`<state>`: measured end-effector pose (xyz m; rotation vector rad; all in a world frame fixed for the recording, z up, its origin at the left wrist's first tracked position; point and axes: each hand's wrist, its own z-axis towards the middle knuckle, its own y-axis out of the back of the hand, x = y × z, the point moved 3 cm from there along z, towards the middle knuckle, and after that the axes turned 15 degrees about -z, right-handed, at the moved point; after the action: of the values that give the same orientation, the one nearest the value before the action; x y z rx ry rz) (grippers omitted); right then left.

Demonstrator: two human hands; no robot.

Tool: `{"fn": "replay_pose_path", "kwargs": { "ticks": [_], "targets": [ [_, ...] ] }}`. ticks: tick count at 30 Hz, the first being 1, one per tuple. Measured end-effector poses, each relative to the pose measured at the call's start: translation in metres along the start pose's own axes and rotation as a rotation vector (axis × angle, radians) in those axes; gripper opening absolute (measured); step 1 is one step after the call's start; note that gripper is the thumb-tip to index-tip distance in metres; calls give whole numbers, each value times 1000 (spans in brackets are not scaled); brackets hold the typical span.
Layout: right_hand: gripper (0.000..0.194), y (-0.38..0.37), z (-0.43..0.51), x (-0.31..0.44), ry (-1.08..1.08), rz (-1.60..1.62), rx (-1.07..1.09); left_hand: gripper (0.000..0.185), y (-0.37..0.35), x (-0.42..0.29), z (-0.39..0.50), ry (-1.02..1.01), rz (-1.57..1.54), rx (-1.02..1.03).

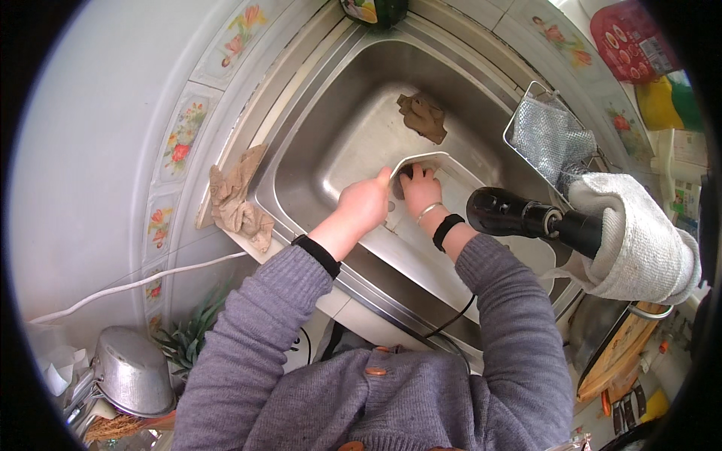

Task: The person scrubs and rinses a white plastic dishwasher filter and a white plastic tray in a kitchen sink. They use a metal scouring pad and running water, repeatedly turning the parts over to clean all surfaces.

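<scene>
My left hand [366, 204] grips the near left rim of a long, pale, shallow tray [417, 256] that lies tilted in a stainless steel sink [355, 118]. Inside the tray, my right hand [420, 189] presses a dark scrubbing pad [401, 183] against the end wall; the fingers partly cover the pad. A wet brown cloth [423, 117] lies crumpled on the sink floor beyond the tray. Over the sink's right side, a black faucet spray head [499, 213] hangs beside my right forearm. The tray's right part is partly hidden by my sleeve.
Another brown cloth [240, 197] lies on the left sink ledge. At right are a wire rack [510, 135] with a silvery mesh cloth [547, 132], and a white towel [637, 242] around the faucet. A dark bottle [375, 11] stands behind the sink; a metal pot [135, 369] sits lower left.
</scene>
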<state>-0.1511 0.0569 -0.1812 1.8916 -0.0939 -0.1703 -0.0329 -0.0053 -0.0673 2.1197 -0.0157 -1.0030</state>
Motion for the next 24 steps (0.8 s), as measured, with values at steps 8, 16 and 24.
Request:
{"fn": "replay_pose_path", "kwargs": {
  "ticks": [8, 16, 24],
  "targets": [
    [31, 5, 21, -8, -338, 398, 285, 27, 1, -2, -2, -38, -23, -6],
    [31, 1, -9, 50, 48, 445, 408, 28, -4, -3, 2, -31, -1, -37],
    [30, 4, 5, 12, -64, 334, 253, 31, -2, 0, 1, -25, 26, -8]
  ]
}}
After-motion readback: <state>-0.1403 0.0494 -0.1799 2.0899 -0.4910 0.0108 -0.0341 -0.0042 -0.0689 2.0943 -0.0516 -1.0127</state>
